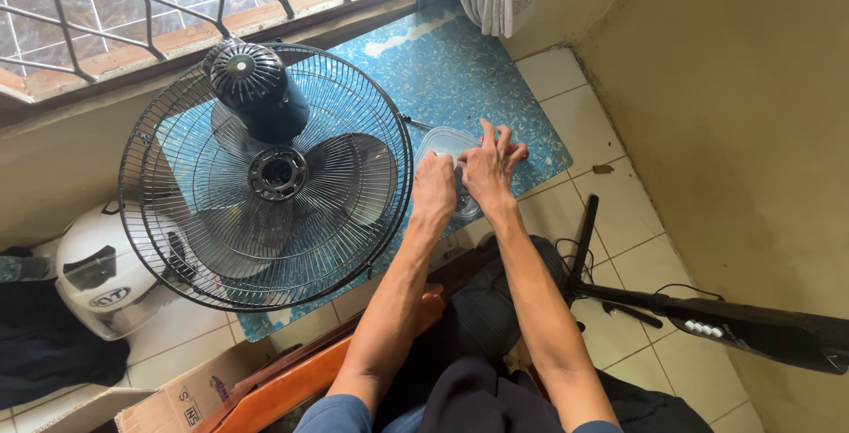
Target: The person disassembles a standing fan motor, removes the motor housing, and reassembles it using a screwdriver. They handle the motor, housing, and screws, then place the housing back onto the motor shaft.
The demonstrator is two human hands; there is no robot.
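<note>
On the floor beside the window, a blue patterned mat [460, 70] carries a disassembled electric fan and a small clear plastic container [445, 143]. Work on the fan appears partly advanced: the front guard is off, the wire rear guard [265, 172] lies flat with the grey blades [349, 176] and central hub exposed, and the black motor housing [255, 84] rests at its far edge. The fan's black stand and control column [752, 327] lies apart on the tiled floor to the right, cable trailing, so refitting of the parts seems outstanding. Both hands are gathered at the near edge of the clear container, just right of the guard. The left hand [435, 187] is curled nearly closed, knuckles up, apparently pinching something at the container's edge; what it grips cannot be made out. The right hand [491, 163] is partly open, fingers raised and spread, its fingertips meeting the left hand over a small clear item [466, 206] that is mostly hidden. A white helmet [102, 265] sits at left, a cardboard box [177, 393] nearer the person.
</note>
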